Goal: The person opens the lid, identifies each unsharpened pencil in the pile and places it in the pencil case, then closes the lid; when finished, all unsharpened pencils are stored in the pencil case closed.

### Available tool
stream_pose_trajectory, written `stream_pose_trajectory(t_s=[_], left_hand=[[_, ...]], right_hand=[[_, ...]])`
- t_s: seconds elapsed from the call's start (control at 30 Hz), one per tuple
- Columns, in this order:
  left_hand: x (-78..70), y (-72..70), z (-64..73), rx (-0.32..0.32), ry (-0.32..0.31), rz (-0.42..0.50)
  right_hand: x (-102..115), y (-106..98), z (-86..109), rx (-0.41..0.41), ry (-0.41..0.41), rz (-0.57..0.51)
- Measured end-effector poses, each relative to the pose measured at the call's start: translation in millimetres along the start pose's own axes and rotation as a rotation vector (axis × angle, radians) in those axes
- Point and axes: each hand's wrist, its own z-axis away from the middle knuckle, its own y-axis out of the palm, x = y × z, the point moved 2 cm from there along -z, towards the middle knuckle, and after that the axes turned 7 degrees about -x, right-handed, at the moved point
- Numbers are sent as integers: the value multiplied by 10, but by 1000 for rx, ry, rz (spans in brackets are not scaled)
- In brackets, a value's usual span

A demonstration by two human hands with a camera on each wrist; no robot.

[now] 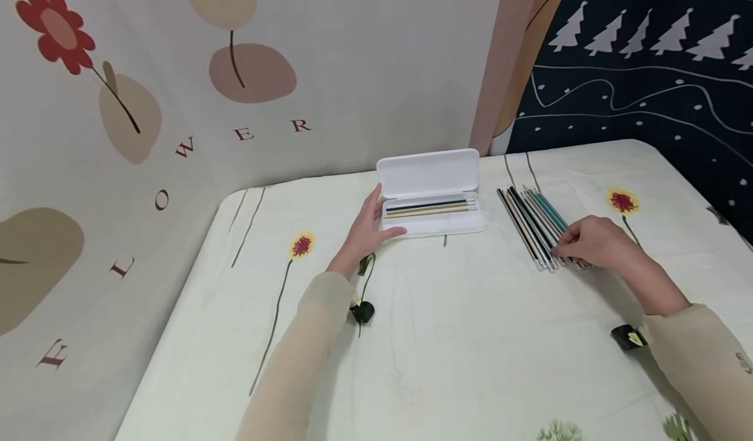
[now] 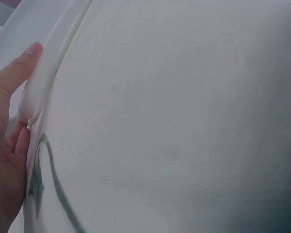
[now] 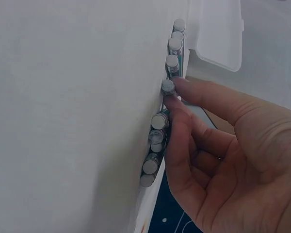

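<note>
A white pencil case (image 1: 428, 174) stands with its lid raised, and a few pencils (image 1: 426, 209) lie lengthwise inside it. My left hand (image 1: 366, 227) holds the case's left end, thumb along the front edge and fingers round the corner. To the right, a row of loose pencils (image 1: 526, 228) in black, gold, silver and teal lies side by side on the cloth. Over their near ends, my right hand (image 1: 600, 242) pinches one pencil (image 3: 168, 87) between thumb and index finger, by its eraser end. The fingers partly cover the pencils beside it.
A white floral cloth (image 1: 459, 336) covers the table. A pale curtain (image 1: 353, 68) with flower prints and letters hangs behind it, and a dark cloth (image 1: 635, 88) with white trees is at the back right.
</note>
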Motion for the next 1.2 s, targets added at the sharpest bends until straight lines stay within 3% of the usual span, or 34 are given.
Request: stream_pose_trajectory(t_s=[0.27,0.47,0.63,0.83,1.2], left_hand=[[-11,-14,-8,-11,0,-6],[-5,-17,7,-8,5,0],[-13,-13,5,-14,13,1],[-40,-16,-3,-19,14,-8],[-36,-3,14,-13,10,-24]], right_hand=[[-13,-46,-1,-26,42,-18],[-68,-94,29,-109,69,-68],[-77,-132,39,-223,65,-199],[-97,-209,92,-365,82,-409],[-151,-332,176,-459,83,-1129]])
